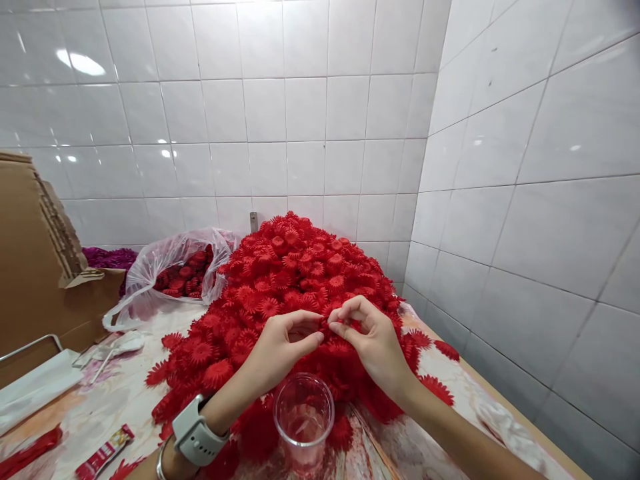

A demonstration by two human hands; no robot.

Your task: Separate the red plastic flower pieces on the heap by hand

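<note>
My left hand (291, 335) and my right hand (367, 330) meet fingertip to fingertip in front of a big heap of red fabric flowers (280, 267). Thumb and index finger of the right hand are pinched together. The left thumb and fingers close toward the same spot, where a bit of red shows. Whatever lies between the fingertips is too small to tell from the red heap behind it. A clear plastic cup (304, 417) stands upright below the hands, close to the left wrist. On that wrist are a pale watch and a bangle.
A clear plastic bag (145, 280) of darker red flowers lies left of the heap, beside a cardboard box (40, 253). Purple material (107, 258) shows behind. A small red packet (105, 453) rests at front left. Tiled walls (310, 120) stand behind and to the right.
</note>
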